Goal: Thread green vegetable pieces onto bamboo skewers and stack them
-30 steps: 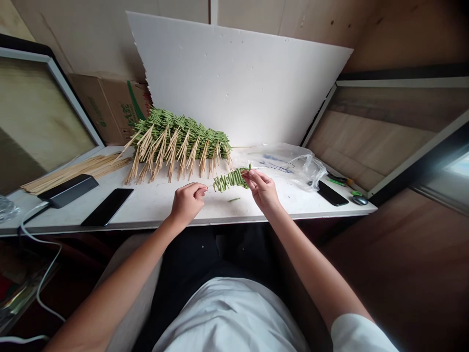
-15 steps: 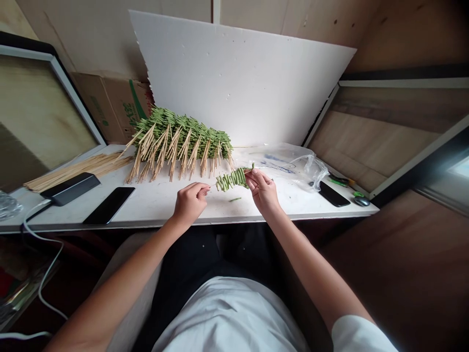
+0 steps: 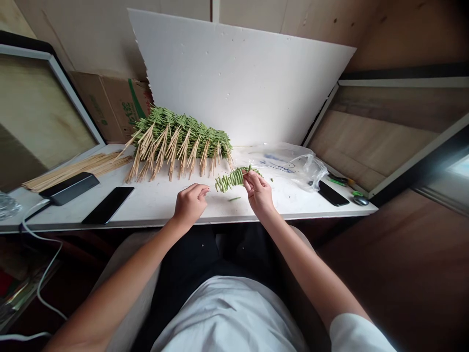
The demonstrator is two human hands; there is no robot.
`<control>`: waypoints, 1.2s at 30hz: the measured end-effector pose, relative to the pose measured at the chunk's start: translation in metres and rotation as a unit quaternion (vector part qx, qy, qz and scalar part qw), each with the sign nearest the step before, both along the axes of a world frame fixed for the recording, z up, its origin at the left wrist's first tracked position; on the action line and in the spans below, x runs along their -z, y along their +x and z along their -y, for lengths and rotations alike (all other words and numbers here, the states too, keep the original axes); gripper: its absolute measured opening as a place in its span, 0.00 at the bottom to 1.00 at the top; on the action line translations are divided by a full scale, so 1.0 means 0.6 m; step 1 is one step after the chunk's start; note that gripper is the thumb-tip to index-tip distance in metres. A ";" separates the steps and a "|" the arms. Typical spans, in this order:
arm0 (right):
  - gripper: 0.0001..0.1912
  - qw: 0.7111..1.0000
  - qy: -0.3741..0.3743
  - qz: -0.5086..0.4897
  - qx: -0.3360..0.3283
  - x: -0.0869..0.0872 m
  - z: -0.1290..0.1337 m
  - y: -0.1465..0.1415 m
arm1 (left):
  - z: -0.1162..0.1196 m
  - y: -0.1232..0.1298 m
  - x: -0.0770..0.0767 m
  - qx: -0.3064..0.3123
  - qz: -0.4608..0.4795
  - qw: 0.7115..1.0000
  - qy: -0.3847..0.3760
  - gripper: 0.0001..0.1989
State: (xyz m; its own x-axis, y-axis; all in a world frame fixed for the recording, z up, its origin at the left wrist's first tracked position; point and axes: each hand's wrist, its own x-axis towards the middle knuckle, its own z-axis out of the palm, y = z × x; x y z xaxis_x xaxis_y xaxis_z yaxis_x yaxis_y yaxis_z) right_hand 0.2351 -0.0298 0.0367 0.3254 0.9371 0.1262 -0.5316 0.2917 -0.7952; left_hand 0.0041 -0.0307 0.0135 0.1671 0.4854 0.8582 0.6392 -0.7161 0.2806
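Over the front of the table, several short green bean pieces sit in a row on a thin bamboo skewer that runs sideways. My left hand is closed at the skewer's left end, mostly hiding the stick. At the row's right end my right hand pinches a green bean piece between thumb and fingers. Behind the right fingers some loose bean pieces show in part. One cut bean piece lies on the table below the row. Further back is a large stack of threaded bean skewers, stick ends toward me.
Bare bamboo skewers lie left, beside a black box and a dark phone. A clear plastic bag, a second phone and a mouse are right. A white board leans behind.
My right hand has shifted slightly left and down toward the row, bringing the bean piece to its right end. The left hand stays nearly still.
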 end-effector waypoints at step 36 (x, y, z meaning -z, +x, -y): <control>0.23 0.998 0.010 0.044 0.043 -0.022 0.015 -0.001 | -0.002 0.006 0.001 0.045 0.047 0.998 -0.023 0.09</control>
State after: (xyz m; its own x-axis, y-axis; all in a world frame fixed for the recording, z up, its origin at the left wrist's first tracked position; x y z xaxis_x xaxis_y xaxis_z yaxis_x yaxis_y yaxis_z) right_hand 0.2348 -0.0389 0.0500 0.3909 0.9032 0.1772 -0.4316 0.3499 -0.8314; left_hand 0.0075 -0.0296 0.0131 0.1325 0.5105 0.8496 0.5417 -0.7551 0.3693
